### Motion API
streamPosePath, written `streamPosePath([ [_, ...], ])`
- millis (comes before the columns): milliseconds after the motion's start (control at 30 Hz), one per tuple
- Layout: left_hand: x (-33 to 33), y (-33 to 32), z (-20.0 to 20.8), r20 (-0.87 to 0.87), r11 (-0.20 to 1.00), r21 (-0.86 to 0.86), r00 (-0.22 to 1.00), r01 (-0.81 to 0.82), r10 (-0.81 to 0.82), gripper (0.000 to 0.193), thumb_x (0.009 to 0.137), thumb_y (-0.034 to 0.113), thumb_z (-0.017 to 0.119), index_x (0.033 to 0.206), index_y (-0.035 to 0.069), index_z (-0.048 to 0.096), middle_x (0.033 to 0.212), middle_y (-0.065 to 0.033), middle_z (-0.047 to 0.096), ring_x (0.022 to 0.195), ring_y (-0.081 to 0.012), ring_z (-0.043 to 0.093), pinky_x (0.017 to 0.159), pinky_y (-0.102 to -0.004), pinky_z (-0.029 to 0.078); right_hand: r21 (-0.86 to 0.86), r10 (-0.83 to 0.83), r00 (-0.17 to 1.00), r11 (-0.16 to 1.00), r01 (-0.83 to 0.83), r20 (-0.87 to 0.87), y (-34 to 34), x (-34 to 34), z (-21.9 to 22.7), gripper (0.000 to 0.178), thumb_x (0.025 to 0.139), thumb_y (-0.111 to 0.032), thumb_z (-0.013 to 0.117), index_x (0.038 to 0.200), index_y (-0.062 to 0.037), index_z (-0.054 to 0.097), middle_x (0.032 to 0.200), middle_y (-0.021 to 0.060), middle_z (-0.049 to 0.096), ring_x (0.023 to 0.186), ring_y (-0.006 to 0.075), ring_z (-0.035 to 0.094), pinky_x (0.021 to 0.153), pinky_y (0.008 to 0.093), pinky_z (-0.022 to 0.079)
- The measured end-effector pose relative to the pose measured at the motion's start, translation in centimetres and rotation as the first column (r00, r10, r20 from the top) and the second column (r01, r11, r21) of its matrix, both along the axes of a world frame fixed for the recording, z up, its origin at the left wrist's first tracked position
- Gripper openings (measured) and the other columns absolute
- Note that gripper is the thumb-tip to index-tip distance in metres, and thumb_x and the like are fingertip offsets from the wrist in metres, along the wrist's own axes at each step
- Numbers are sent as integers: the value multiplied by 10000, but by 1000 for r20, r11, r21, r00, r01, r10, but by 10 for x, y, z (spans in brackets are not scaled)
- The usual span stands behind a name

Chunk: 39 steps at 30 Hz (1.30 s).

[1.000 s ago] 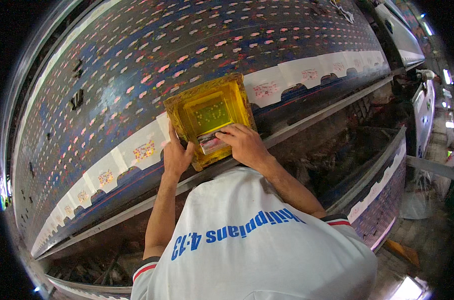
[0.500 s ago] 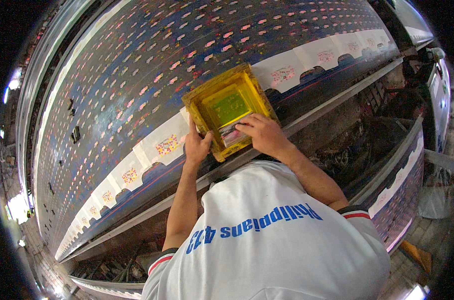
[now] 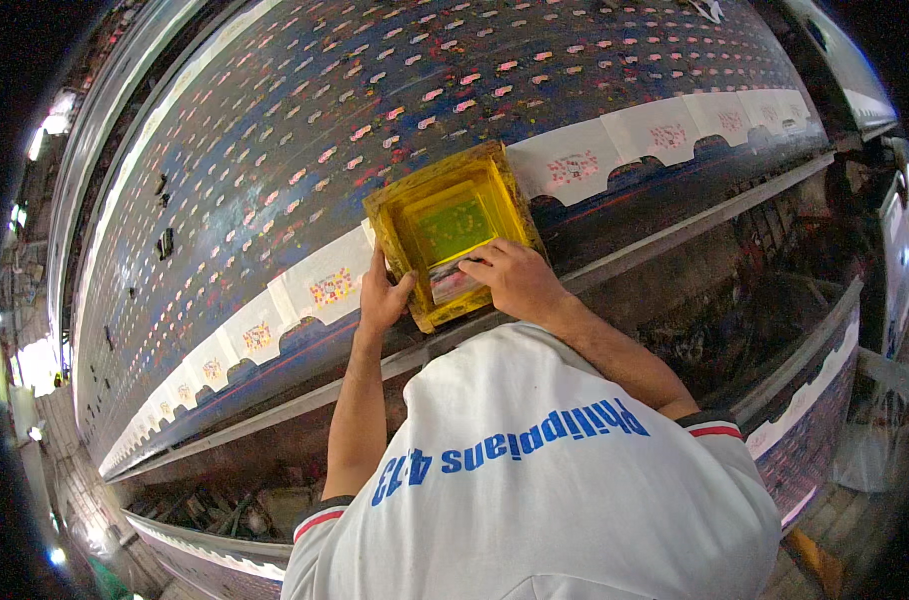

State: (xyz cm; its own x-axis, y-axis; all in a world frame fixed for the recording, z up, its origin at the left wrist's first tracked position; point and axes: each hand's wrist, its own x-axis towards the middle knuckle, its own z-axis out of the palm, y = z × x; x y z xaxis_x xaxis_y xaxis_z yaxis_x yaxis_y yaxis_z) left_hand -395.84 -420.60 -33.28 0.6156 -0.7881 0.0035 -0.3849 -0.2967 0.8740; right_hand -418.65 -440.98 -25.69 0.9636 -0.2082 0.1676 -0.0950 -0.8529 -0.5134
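A yellow wooden screen-printing frame (image 3: 520,205) lies over the row of white cut pieces on the long dark table. Its mesh (image 3: 459,226) looks green with faint spots. My left hand (image 3: 383,297) grips the frame's left side, thumb toward the near corner. Inside the frame, at its near end, my right hand (image 3: 520,282) holds a flat, pink-smeared squeegee (image 3: 453,282) against the mesh. Fingers partly cover the squeegee. Left of the frame, a white piece (image 3: 297,268) bears yellow and pink dots; on the right, another piece (image 3: 615,145) has pink dots only.
The dark tabletop (image 3: 305,130) is covered with rows of small pale and pink marks. A metal rail (image 3: 665,233) runs along its near edge, beside my body. Small black objects (image 3: 165,243) sit on the left part. A second table (image 3: 815,410) stands at the lower right.
The view has shifted slightly. My right hand and the squeegee sit a little nearer to me and farther left in the frame. My left hand keeps its hold on the frame.
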Motion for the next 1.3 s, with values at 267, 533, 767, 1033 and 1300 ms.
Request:
streamPosePath([
  [267,-6,-5,34,-25,965,264,1000,-3,10,930,939,218,746,1741,70,299,952,-244,801,784,-369,783,741,-485,611,4,23,1000,1000,-23,14,-7,-5,1,365,923,-108,663,1262,-106,799,1187,108,751,1148,318,711,976,457,613],
  [533,-8,-2,29,9,958,286,1000,-13,11,925,954,288,736,1734,76,287,953,-311,781,842,-492,768,773,-538,604,-3,-41,990,999,42,136,-12,26,-14,346,959,-97,632,1257,-108,808,1176,100,753,1153,323,707,980,463,607],
  [767,-13,-5,49,-35,943,333,999,-22,36,917,965,303,704,1737,75,266,912,-337,757,869,-536,755,779,-571,590,78,-48,998,996,52,-48,-51,87,11,414,905,-25,672,1286,-103,812,1211,140,775,1192,369,708,1028,500,583],
  [1033,-11,0,33,-1,977,213,1000,-8,9,958,960,299,705,1752,79,211,864,-345,737,808,-561,734,731,-606,580,18,-54,997,998,54,-49,-55,101,4,365,930,-88,664,1258,-120,820,1198,153,786,1154,390,722,1023,519,586],
  [1300,-12,-2,33,19,951,310,1000,-4,-3,1008,973,326,714,1740,3,145,906,-386,736,842,-585,733,761,-631,594,38,-77,991,996,82,-113,0,21,16,408,904,-46,640,1272,-102,806,1220,131,783,1161,362,723,1008,494,603],
])
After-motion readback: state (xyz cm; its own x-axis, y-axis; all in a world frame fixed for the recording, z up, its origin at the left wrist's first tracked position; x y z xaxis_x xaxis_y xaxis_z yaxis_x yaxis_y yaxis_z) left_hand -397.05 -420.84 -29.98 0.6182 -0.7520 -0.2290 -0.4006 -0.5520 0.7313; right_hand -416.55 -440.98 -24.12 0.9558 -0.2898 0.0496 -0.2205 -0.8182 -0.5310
